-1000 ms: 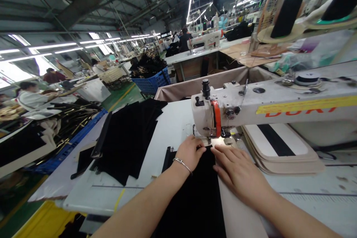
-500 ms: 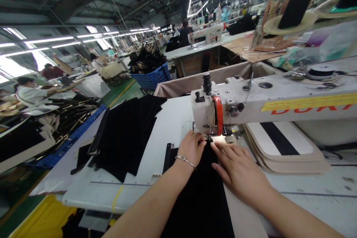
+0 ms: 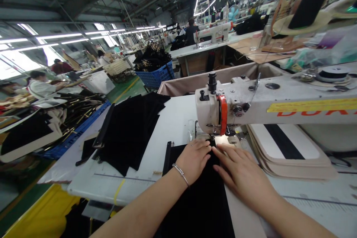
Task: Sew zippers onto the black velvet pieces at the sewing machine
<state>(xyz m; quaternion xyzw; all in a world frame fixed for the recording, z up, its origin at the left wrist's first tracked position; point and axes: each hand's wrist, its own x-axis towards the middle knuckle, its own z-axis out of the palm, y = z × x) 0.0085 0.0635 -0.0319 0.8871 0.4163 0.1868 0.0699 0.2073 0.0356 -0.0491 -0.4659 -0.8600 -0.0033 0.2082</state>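
A white sewing machine (image 3: 205, 109) with a red-orange guard has its presser foot down at the far end of a black fabric piece (image 3: 198, 208). My left hand (image 3: 192, 159), with a silver bracelet at the wrist, lies on that fabric just before the foot, fingers stretched forward and flattened. Opposite it, my right hand (image 3: 241, 171) rests palm down with fingers spread, its fingertips at the seam edge and its palm over a beige panel (image 3: 241, 214) running alongside the black piece. The needle point is hard to make out behind the fingertips.
Black fabric pieces (image 3: 131, 126) are stacked at the left of the white table. Beige panels with a black stripe (image 3: 292, 171) lie under the machine arm. A yellow bin (image 3: 41, 212) stands below left, and a blue crate (image 3: 156, 76) farther back. Co-workers sit at the far left.
My left fingers have gone from a bent pinch at the fabric edge to lying flatter on the fabric. The right hand has barely moved. The view has shifted slightly.
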